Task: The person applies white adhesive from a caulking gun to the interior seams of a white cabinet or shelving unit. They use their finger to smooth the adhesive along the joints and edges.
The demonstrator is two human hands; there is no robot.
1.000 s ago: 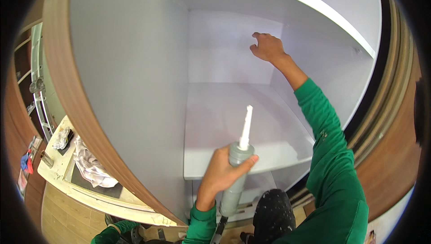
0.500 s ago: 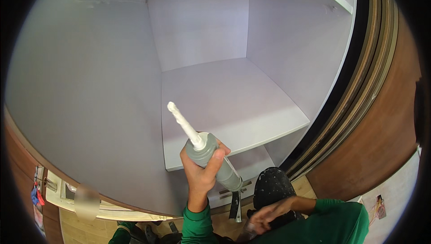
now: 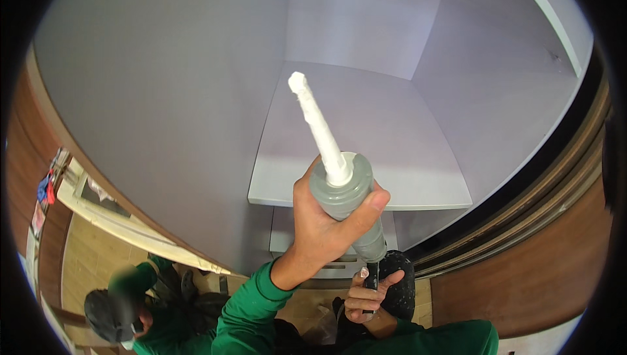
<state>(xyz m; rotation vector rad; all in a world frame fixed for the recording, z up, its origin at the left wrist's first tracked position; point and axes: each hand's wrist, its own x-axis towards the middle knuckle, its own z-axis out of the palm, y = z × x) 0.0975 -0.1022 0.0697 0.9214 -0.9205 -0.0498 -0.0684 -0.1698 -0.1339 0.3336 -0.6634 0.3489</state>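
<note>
A grey caulking gun point(image 3: 372, 241) points up and away from me, its long white nozzle point(image 3: 317, 123) coated with lumpy white sealant up to the tip. My left hand point(image 3: 326, 227) is wrapped round the front of the barrel, thumb on the right side. Lower down, my right hand point(image 3: 366, 299) has its fingers round the black handle point(image 3: 371, 280); a white smear shows on one fingertip. The nozzle tip is in front of the pale cabinet's shelf point(image 3: 359, 110), and I cannot tell that it touches any surface.
The cabinet's tall side panel point(image 3: 163, 107) rises close on the left. Brown wooden panels point(image 3: 509, 276) stand at the right. Below left, a person point(image 3: 117, 312) in a dark cap and green sleeves is down near the floor. My dark, paint-spotted knee point(image 3: 398, 283) is beside the right hand.
My right hand has come up from beside my knee and closed round the gun's handle. The gun now appears higher and further right, and the view has shifted, bringing the other person's head into sight.
</note>
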